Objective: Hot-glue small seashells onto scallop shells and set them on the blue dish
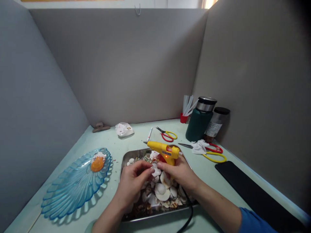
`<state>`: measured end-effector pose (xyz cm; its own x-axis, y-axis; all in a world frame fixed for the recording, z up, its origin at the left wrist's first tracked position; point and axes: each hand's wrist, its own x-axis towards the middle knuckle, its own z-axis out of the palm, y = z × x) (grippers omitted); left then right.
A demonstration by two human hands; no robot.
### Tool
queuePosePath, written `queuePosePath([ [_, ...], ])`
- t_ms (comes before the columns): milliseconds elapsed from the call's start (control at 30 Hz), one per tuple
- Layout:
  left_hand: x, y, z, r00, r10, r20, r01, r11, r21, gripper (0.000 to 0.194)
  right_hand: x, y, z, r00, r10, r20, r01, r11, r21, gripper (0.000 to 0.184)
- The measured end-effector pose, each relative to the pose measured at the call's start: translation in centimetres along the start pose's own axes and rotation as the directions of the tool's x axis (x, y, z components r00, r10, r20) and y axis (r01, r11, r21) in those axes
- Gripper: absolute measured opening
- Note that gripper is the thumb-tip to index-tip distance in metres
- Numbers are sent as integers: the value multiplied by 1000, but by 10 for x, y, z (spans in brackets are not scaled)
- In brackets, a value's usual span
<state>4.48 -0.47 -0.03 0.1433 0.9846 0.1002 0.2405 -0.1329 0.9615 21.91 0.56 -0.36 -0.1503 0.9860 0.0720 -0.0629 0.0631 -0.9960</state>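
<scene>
My right hand (182, 173) is wrapped around the handle of a yellow hot glue gun (161, 149). Its nozzle points left, and a small orange light glows on its side. The thumb and forefinger of my left hand (133, 178) are pinched together close to my right thumb. Whatever sits between those fingertips is too small to make out against the pale shells behind. Both hands are over a metal tray (145, 218) full of mixed seashells (162, 191), among them white scallops and small spirals. My hands and the gun hide part of the shells.
Left of the tray lies a blue shell-shaped dish (73, 187) holding an orange shell (97, 164). Scissors (167, 135), larger scissors with white tissue (213, 152), a green bottle (199, 123), a jar (216, 124) and a black strip (252, 191) lie behind and right. Grey panels enclose the table.
</scene>
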Motion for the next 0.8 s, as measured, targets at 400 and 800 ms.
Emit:
queuePosePath([
  [400, 0, 4, -16, 986, 62, -157, -64, 998, -9, 16, -2, 6, 1, 995, -73, 63, 75, 997, -28, 31],
  [800, 0, 0, -37, 848, 436, -302, -279, 851, 445, 11, -10, 4, 1, 957, -246, 153, 286, 883, -372, 28],
])
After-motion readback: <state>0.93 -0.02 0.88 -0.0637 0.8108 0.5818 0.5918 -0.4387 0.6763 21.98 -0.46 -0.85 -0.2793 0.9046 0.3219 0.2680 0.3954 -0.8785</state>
